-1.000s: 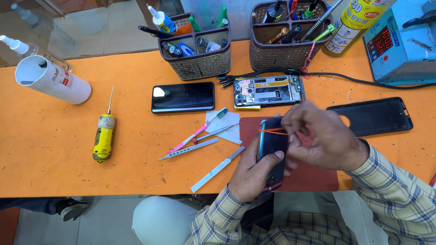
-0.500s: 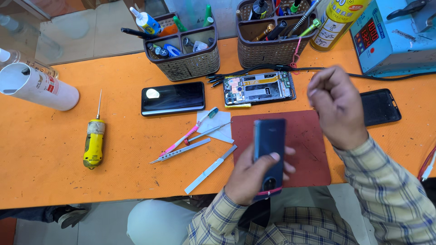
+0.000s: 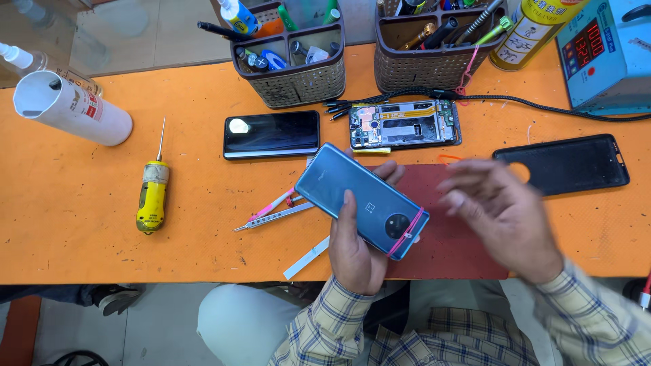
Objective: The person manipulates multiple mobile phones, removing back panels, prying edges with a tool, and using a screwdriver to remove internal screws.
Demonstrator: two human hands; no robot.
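Hands meet over a dark red mat (image 3: 447, 251) on the orange surface (image 3: 102, 230). The left hand (image 3: 356, 247) grips a blue-grey phone (image 3: 359, 200) back side up, thumb laid across its rear and fingers curled under the far edge; the phone sits tilted, its round camera ring toward the near right end, where a pink rubber band (image 3: 407, 232) wraps around it. The right hand (image 3: 502, 217) is blurred, fingers spread and loosely open, holding nothing, just beside the phone's right end and above the mat.

Beyond the phone lies an opened phone body (image 3: 405, 125) with its circuit parts showing, and to its left a black phone (image 3: 272, 134) face up. A black phone case (image 3: 569, 163) lies to the right. Tweezers (image 3: 274, 216) and a pink-handled tool (image 3: 271, 203) rest left of the held phone, near a white strip (image 3: 306, 258). Farther left are a yellow screwdriver (image 3: 153, 192) and a white tube (image 3: 71, 108). Two brown baskets (image 3: 298, 74) of tools stand at the back.
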